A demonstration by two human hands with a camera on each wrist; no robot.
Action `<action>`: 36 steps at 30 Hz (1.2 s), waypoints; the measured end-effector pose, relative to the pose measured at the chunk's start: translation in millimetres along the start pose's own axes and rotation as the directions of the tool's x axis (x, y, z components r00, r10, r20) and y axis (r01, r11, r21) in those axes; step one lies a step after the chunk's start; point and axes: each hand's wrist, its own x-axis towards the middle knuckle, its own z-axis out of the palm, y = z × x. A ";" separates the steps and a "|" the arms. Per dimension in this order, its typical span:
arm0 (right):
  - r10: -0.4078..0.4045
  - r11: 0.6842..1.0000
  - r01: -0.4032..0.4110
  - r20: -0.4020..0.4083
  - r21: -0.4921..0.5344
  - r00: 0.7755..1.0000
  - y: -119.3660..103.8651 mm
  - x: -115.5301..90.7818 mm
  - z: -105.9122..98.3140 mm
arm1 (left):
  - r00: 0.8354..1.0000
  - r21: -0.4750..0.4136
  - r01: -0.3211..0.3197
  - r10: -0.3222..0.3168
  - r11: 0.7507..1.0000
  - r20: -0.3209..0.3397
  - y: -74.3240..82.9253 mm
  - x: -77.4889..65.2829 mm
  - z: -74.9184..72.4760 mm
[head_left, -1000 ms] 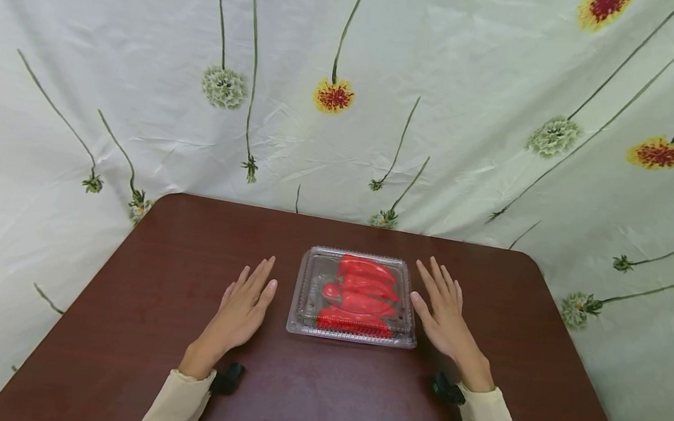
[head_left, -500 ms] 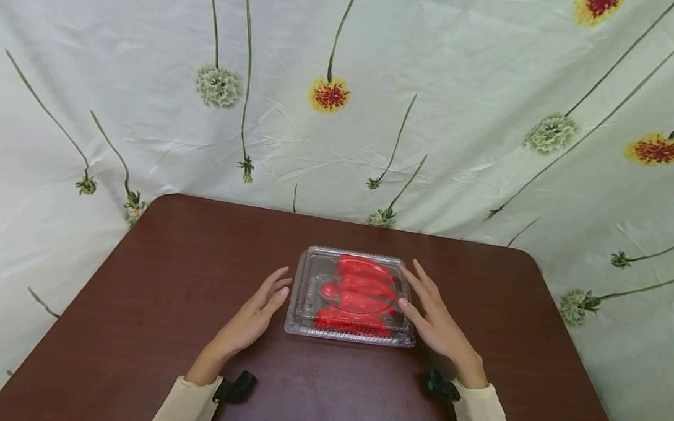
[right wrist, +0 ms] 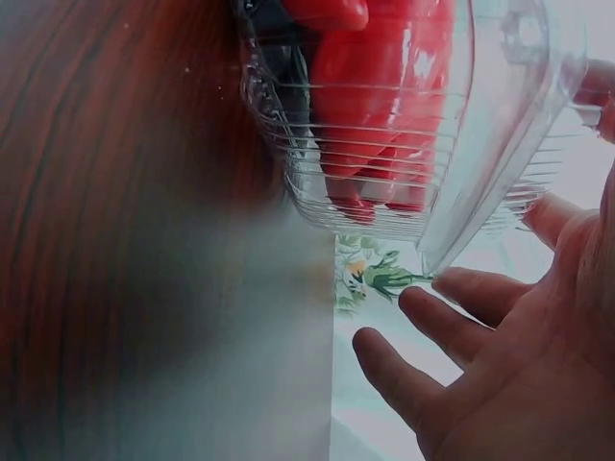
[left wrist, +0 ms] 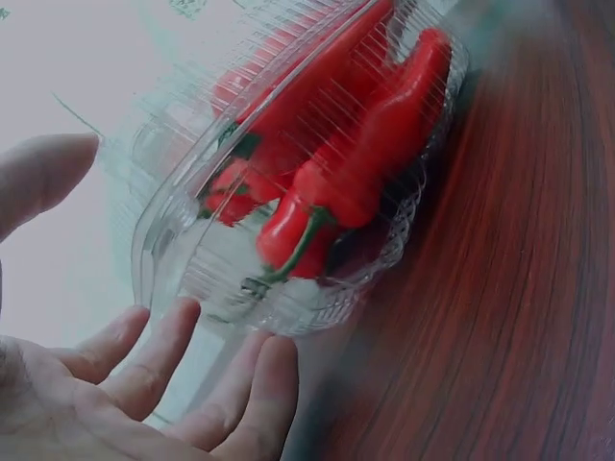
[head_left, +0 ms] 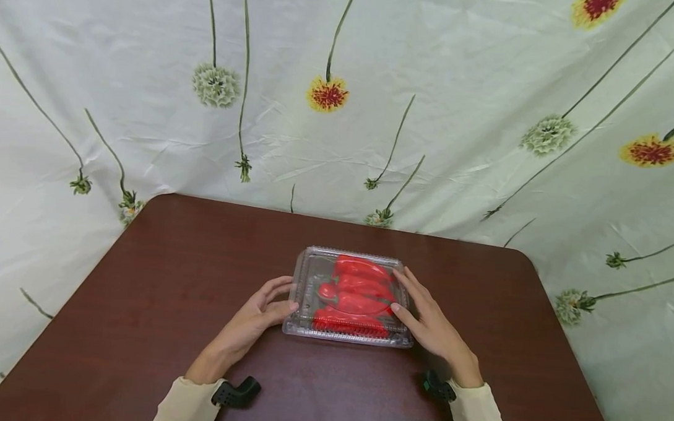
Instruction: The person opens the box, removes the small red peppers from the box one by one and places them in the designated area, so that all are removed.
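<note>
The box lies flat between two bare hands. A second ago both stood clear of its sides; since then they have drawn in to its edges, while the box looks to have stayed put. I'd judge the reach is about finished and contact is only beginning, with no firm hold yet.

Nearest me, the sleeves come in from the close side. Beyond them, the left grip is loose, fingers mostly extended along the box's left side. From the head, its thumb seems to lie over the rim; from the left wrist it looks clear, so I can't tell whether it presses. The right grip is likewise unclenched, fingers spread along the right side and thumb reaching over the edge; whether it bears any weight, I can't say.

So the box sits squarely between the grips. Under its clear lid, red peppers lie in a row, some with green stems. The dark surface runs on behind, up to a flowered cloth.
</note>
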 end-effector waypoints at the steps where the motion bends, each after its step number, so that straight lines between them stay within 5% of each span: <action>1: 0.000 1.000 0.000 0.000 -0.002 1.000 0.0 0.1 0.2 | 1.000 -0.004 0.003 -0.003 1.000 0.001 -0.5 0.4 0.1; 15: 0.017 1.000 -0.017 -0.010 -0.022 1.000 -0.1 2.1 6.1 | 1.000 -0.062 -0.002 0.004 0.998 0.023 -4.9 1.6 2.7; 30: 0.015 1.000 -0.015 -0.020 -0.016 1.000 -1.1 1.9 4.7 | 0.998 0.053 -0.016 0.020 0.998 -0.062 -6.6 1.3 9.5; 36: 0.014 1.000 -0.015 -0.022 -0.011 1.000 -1.0 1.2 5.2 | 0.991 0.096 -0.067 0.077 0.993 -0.114 -8.5 -2.1 11.1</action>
